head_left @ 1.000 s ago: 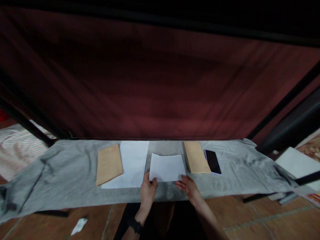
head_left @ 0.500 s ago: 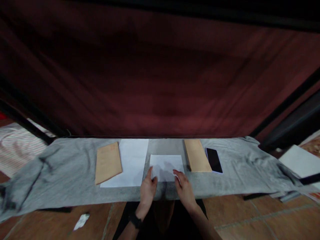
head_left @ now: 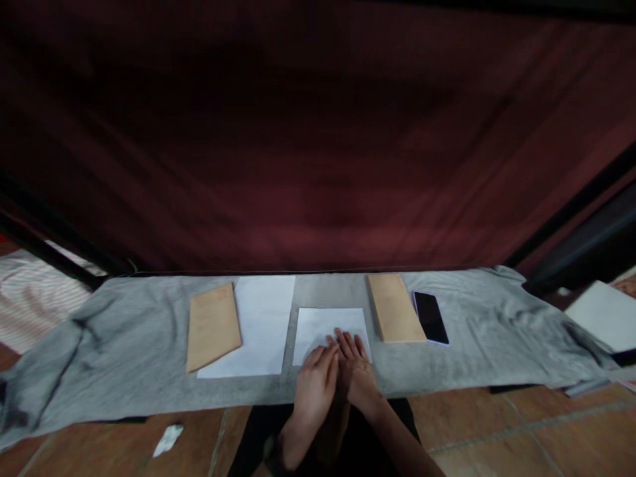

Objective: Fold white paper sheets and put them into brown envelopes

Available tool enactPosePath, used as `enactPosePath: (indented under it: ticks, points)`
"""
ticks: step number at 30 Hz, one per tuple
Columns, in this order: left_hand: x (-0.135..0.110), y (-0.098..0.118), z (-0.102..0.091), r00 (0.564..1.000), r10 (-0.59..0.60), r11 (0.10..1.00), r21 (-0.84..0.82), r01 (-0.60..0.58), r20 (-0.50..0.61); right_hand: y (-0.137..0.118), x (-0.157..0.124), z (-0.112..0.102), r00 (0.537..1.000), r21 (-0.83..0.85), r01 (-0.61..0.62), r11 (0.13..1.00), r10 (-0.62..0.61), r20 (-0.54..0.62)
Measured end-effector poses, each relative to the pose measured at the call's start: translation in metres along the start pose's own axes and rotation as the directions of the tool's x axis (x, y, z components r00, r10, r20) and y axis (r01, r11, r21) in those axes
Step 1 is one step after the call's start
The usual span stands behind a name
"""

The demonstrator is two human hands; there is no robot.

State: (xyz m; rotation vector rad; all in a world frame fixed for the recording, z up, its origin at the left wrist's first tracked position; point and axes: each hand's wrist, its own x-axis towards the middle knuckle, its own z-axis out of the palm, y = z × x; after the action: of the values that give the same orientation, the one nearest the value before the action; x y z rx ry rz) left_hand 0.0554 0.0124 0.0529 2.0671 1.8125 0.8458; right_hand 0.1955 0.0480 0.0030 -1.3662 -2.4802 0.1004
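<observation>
A white sheet of paper [head_left: 313, 328], apparently folded to a smaller size, lies flat on the grey cloth in front of me. My right hand [head_left: 356, 371] rests palm down on its near right part, fingers stretched forward and slightly apart. Close against it, my left hand [head_left: 317, 381] lies over the sheet's near edge, its fingers extended side by side and the tips near the right thumb. Neither hand shows anything held. The hands cover the near middle of the sheet.
Left of the sheet, a brown envelope [head_left: 213, 328] partly covers a larger white sheet [head_left: 268, 324]. To the right lie more brown envelopes or a brown packet [head_left: 396, 308] and a phone [head_left: 430, 318]. Grey cloth [head_left: 477, 331] covers the narrow table; a dark red curtain [head_left: 318, 165] hangs behind.
Both hands have come together at the paper's near edge. My right hand has flattened onto it, and my left hand has moved right beside it. The view has shifted slightly.
</observation>
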Motion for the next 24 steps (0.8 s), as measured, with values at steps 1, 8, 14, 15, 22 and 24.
enactPosePath:
  ticks: [1, 8, 14, 15, 22, 24]
  points:
    - [0.012, 0.002, 0.009, 0.998, 0.056, 0.998, 0.028, -0.056, -0.001, 0.000, 0.000, 0.000, 1.000, 0.013, 0.007, 1.000, -0.007, 0.006]
    - [0.073, -0.027, 0.049, 0.986, 0.104, 0.960, 0.246, -0.133, 0.127, -0.002, 0.001, 0.002, 0.999, 0.074, -0.033, 0.997, 0.035, -0.018]
    - [0.066, -0.044, 0.050, 0.994, 0.043, 0.935, 0.346, -0.076, 0.103, -0.004, 0.001, -0.002, 0.998, 0.073, -0.051, 0.996, 0.054, -0.039]
    - [0.064, -0.047, 0.050, 0.996, 0.031, 0.930, 0.362, -0.060, 0.086, -0.004, 0.001, -0.002, 0.997, 0.070, -0.058, 0.996, 0.061, -0.044]
    - [0.043, -0.060, 0.043, 1.000, -0.008, 0.907, 0.422, 0.013, -0.013, -0.001, -0.007, 0.009, 0.959, 0.076, -0.224, 0.972, 0.233, -0.160]
    - [0.040, -0.059, 0.042, 0.999, -0.021, 0.905, 0.425, 0.029, -0.024, 0.004, -0.011, 0.012, 0.946, 0.099, -0.252, 0.963, 0.266, -0.182]
